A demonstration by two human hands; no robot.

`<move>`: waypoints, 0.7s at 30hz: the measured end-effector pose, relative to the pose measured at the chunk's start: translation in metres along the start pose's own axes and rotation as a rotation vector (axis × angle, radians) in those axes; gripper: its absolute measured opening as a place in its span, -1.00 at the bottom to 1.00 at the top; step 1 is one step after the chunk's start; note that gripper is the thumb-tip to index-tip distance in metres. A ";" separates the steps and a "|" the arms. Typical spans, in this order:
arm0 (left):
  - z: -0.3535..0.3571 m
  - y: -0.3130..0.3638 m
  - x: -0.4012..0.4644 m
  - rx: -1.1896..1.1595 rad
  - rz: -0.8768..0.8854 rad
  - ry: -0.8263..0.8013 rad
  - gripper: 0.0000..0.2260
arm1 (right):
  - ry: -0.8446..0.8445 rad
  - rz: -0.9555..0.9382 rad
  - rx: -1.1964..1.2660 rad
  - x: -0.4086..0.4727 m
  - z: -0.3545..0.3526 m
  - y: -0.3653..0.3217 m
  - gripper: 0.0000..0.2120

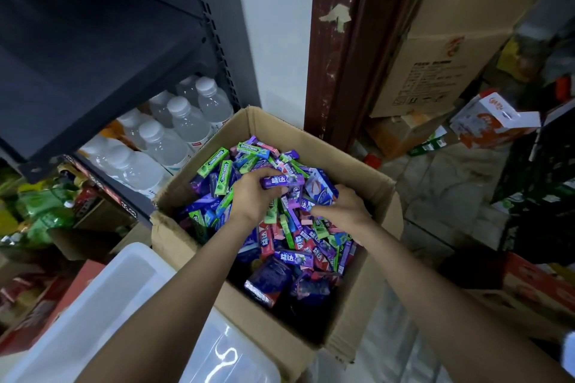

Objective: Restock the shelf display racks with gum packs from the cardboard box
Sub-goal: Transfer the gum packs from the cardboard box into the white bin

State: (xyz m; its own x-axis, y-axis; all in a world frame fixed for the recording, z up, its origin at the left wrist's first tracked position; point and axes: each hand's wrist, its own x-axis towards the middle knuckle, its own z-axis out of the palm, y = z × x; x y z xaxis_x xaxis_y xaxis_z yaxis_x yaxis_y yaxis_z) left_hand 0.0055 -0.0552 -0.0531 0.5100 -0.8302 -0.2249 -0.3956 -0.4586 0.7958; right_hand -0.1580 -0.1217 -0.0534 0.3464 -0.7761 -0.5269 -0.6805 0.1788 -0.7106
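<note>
In the cardboard box (314, 146), left hand (253, 196) grips a purple gum pack (281, 180).

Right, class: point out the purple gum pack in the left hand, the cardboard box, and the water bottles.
purple gum pack (282, 181), head view, its front face.
cardboard box (277, 126), head view, far wall.
water bottles (186, 121), head view, one bottle's shoulder.

— Where does the view look from?
— From the person's head, facing steeply down and forward into the open cardboard box (357, 165), close enough that both forearms run in from the bottom edge.
— How wide is it?
— Wide-angle: the shelf rack (102, 50) bends along the left and stacked cartons (451, 50) lean at upper right.
— Any second view?
— Only this one.
</note>
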 end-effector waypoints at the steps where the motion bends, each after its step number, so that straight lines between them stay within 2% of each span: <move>1: -0.001 0.001 -0.002 -0.081 -0.032 0.010 -0.72 | -0.003 0.001 0.054 -0.002 0.000 0.000 -0.86; 4: -0.006 0.005 -0.007 -0.255 -0.118 0.033 -0.70 | -0.008 -0.020 0.221 -0.010 -0.002 -0.007 -0.85; 8: -0.020 0.005 -0.020 -0.505 -0.202 0.013 -0.78 | -0.028 -0.042 0.385 -0.025 0.003 -0.018 -0.87; 10: -0.028 0.004 -0.031 -0.573 -0.214 0.021 -0.74 | -0.047 -0.060 0.435 -0.035 0.009 -0.026 -0.79; 12: -0.041 0.001 -0.045 -0.663 -0.197 0.035 -0.70 | -0.072 -0.088 0.458 -0.049 0.018 -0.035 -0.81; 16: -0.084 -0.012 -0.083 -0.762 -0.102 0.083 -0.81 | -0.130 -0.172 0.451 -0.085 0.050 -0.057 -0.78; 21: -0.151 -0.066 -0.138 -0.792 -0.053 0.140 -0.83 | -0.147 -0.299 0.448 -0.147 0.121 -0.082 -0.70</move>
State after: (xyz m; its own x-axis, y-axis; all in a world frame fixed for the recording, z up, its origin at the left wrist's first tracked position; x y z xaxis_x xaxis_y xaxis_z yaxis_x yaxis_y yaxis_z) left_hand 0.0761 0.1371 0.0105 0.6250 -0.7420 -0.2425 0.2638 -0.0917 0.9602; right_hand -0.0753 0.0512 0.0262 0.5902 -0.7460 -0.3086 -0.2086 0.2284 -0.9510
